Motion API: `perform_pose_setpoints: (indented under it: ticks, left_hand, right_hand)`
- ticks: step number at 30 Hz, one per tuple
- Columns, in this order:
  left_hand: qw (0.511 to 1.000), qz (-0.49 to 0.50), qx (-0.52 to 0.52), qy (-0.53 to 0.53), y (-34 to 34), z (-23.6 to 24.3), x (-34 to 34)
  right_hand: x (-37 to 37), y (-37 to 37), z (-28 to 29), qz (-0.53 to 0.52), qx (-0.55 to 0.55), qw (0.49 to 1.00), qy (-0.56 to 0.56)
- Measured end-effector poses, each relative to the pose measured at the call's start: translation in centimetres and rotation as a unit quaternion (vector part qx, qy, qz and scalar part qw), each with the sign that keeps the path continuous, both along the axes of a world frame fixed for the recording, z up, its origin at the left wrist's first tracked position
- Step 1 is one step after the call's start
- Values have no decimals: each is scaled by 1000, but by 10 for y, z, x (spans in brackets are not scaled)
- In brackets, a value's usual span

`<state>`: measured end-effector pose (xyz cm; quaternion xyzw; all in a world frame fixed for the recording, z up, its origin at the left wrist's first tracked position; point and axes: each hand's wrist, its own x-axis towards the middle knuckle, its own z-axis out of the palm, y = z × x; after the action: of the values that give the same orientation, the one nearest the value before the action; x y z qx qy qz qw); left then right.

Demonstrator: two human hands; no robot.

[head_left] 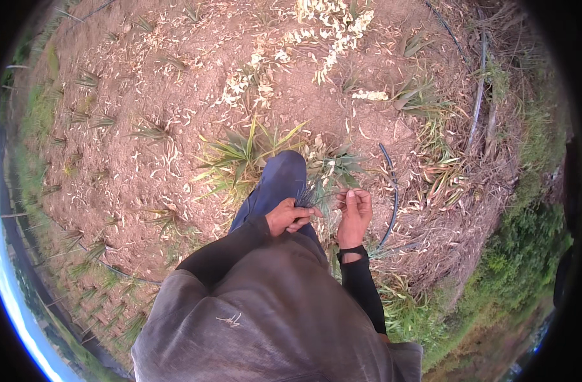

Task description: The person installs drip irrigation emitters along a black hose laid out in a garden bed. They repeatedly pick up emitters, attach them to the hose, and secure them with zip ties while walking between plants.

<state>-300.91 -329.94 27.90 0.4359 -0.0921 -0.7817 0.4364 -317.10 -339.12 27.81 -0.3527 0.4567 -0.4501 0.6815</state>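
Observation:
In front of my raised knee, my left hand [293, 217] is closed around a bunch of thin dark strands [305, 198] that look like cut wire pieces. Their tips fan out above the fingers. A short gap to the right, my right hand [354, 215] has its thumb and fingertips pinched together, palm turned up. Whatever lies in that pinch is too fine to make out. Just beyond both hands grows a spiky green plant [342, 167]. Another leafy plant with yellow-green blades [237, 153] stands left of my knee.
A black hose [393, 191] curves over the soil right of my right hand. Pale dried leaf scraps [332, 32] lie in heaps on the far ground. Rows of small spiky plants [149, 130] spread to the left. Dense green growth [526, 254] borders the right side.

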Motion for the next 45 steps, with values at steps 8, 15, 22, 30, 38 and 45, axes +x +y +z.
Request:
perform_pose_setpoints:
  ticks: [8, 15, 22, 30, 38, 45]
  left_hand:
    - [994, 75, 38, 76, -122, -30, 60]
    - [980, 81, 116, 142, -316, -115, 133]
    - [984, 57, 134, 98, -509, -41, 234]
    - [991, -10, 127, -40, -622, 24, 329]
    - [919, -241, -106, -293, -737, 43, 340]
    - [908, -208, -105, -347, -876, 20, 352]
  right_hand:
    - [11, -136, -11, -86, 41, 994, -45]
    - [52, -295, -68, -40, 96, 990, 95]
    - [187, -488, 1, 100, 47, 975, 195]
    - [261, -592, 76, 368, 8, 893, 259]
    - [285, -700, 109, 371, -192, 838, 351]
    - [293, -859, 49, 405, -228, 821, 332]
